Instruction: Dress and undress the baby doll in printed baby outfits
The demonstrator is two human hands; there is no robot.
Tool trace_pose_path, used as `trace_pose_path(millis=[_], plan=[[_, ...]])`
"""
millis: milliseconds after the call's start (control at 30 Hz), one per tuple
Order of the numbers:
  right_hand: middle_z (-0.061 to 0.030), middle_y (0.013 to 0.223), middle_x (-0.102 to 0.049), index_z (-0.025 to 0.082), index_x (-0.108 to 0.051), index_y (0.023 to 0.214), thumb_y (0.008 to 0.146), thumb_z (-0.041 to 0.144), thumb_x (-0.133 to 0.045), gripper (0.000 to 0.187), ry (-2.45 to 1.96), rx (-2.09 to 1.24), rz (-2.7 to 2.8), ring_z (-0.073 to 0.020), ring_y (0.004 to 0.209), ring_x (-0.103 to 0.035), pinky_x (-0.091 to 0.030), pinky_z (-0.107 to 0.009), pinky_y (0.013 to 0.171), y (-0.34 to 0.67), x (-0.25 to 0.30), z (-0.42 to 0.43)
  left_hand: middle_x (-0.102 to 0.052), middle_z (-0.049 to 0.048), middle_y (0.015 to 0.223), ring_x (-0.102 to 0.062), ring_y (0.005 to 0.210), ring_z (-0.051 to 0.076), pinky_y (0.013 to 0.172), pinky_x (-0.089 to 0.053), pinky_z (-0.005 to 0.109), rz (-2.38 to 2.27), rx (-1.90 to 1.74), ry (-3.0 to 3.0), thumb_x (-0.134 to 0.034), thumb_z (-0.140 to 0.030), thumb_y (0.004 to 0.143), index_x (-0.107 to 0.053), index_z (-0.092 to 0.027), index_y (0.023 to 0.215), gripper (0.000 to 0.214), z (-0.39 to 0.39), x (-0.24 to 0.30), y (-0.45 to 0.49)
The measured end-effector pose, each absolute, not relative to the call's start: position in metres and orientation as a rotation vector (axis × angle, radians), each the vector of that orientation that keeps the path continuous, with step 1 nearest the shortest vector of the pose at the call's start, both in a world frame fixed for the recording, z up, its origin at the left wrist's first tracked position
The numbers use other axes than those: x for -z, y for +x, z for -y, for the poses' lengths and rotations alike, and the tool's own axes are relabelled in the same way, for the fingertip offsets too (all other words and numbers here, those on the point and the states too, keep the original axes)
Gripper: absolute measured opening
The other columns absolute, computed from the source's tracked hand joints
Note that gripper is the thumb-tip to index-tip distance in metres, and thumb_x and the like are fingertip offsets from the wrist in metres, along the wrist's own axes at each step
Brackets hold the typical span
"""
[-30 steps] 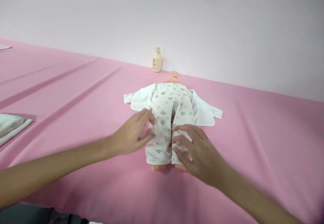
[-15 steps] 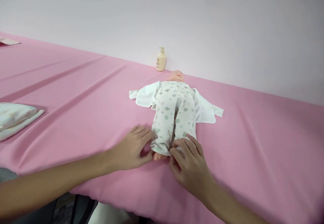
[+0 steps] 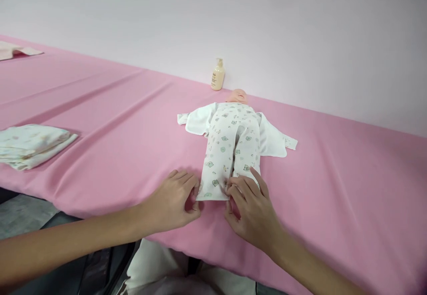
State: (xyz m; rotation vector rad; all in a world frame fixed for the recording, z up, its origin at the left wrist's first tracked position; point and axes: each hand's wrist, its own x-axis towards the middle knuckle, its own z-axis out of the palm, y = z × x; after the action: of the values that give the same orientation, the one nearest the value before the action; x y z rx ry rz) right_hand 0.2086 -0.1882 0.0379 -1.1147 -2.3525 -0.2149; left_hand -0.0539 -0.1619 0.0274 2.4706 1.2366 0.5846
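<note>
A baby doll [image 3: 238, 95] lies on its back, its head toward the wall. Printed white baby pants [image 3: 220, 148] cover its body and legs, and a white top [image 3: 274, 138] spreads out at both sides. My left hand [image 3: 176, 199] pinches the left corner of one trouser leg's hem. On that hem's other corner, my right hand [image 3: 251, 210] has its thumb and fingers closed, with the index finger raised. The hem is stretched flat between them. No foot shows below it, and my right hand hides the end of the other leg.
A pale yellow pump bottle [image 3: 218, 76] stands by the wall beyond the doll's head. Folded printed cloth [image 3: 35, 143] lies at the left, and a pale pink cloth [image 3: 20, 50] farther back. The pink sheet's [image 3: 333, 188] near edge runs in front of me.
The trouser hem has been drawn down toward me and straightened, so the doll's toes that showed below it are now covered. The camera view has shifted slightly.
</note>
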Motion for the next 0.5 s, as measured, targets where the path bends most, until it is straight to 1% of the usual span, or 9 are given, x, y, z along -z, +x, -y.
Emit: trace_pose_path(millis=[67,133,200,267,333,400,500], plan=[[-0.0061,0.115,-0.075,0.028,-0.062,0.118,0.094,0.017,-0.065,0.027,-1.101,0.179,2.331,-0.0293,0.114,-0.071,-0.039,-0.063,0.129,0.217,-0.04,0.193,-0.065,0.0021,0.086,-0.059,0.081,0.024,0.079,-0.045,0.044,-1.227,-0.561,2.489,-0.071,-0.027,0.08,-0.052,-0.025,0.085,0.02,0.166,-0.032,-0.057],[-0.0071,0.116,-0.074,0.029,-0.059,0.123,0.096,0.02,-0.066,0.029,-1.114,0.155,2.283,-0.0301,0.115,-0.071,-0.043,-0.062,0.124,0.23,-0.041,0.198,-0.064,0.0032,0.089,-0.058,0.083,0.025,0.08,-0.044,0.044,-1.218,-0.558,2.53,-0.071,-0.028,0.081,-0.053,-0.024,0.088,0.02,0.168,-0.04,-0.058],[-0.0086,0.116,-0.073,0.029,-0.057,0.126,0.098,0.021,-0.065,0.03,-1.17,0.161,2.233,-0.0317,0.114,-0.07,-0.051,-0.06,0.112,0.246,-0.04,0.201,-0.065,0.0048,0.094,-0.058,0.087,0.026,0.081,-0.045,0.044,-1.177,-0.587,2.572,-0.07,-0.029,0.083,-0.054,-0.024,0.094,0.019,0.168,-0.049,-0.055],[-0.0106,0.116,-0.072,0.027,-0.056,0.125,0.099,0.023,-0.064,0.028,-1.254,0.183,2.195,-0.0336,0.111,-0.069,-0.055,-0.056,0.099,0.263,-0.037,0.205,-0.067,0.0061,0.101,-0.059,0.093,0.027,0.084,-0.046,0.044,-1.104,-0.629,2.603,-0.069,-0.03,0.088,-0.057,-0.024,0.1,0.018,0.166,-0.056,-0.046],[-0.0111,0.114,-0.071,0.026,-0.055,0.121,0.099,0.026,-0.065,0.024,-1.336,0.172,2.178,-0.0338,0.106,-0.068,-0.055,-0.052,0.091,0.277,-0.033,0.208,-0.069,0.0077,0.108,-0.061,0.1,0.028,0.087,-0.046,0.044,-1.024,-0.638,2.666,-0.067,-0.033,0.094,-0.059,-0.024,0.105,0.017,0.16,-0.059,-0.03],[-0.01,0.111,-0.071,0.026,-0.056,0.116,0.098,0.026,-0.066,0.021,-1.39,0.12,2.189,-0.0324,0.101,-0.068,-0.054,-0.05,0.088,0.286,-0.029,0.21,-0.07,0.0103,0.113,-0.061,0.106,0.03,0.089,-0.045,0.046,-0.974,-0.596,2.781,-0.066,-0.035,0.098,-0.062,-0.022,0.109,0.017,0.152,-0.059,-0.01],[-0.0094,0.11,-0.071,0.025,-0.057,0.11,0.095,0.023,-0.064,0.017,-1.451,0.073,2.205,-0.0311,0.098,-0.067,-0.052,-0.047,0.087,0.292,-0.026,0.21,-0.071,0.0141,0.115,-0.061,0.109,0.034,0.089,-0.044,0.047,-0.953,-0.483,2.937,-0.07,-0.039,0.097,-0.066,-0.019,0.109,0.024,0.138,-0.057,0.018]])
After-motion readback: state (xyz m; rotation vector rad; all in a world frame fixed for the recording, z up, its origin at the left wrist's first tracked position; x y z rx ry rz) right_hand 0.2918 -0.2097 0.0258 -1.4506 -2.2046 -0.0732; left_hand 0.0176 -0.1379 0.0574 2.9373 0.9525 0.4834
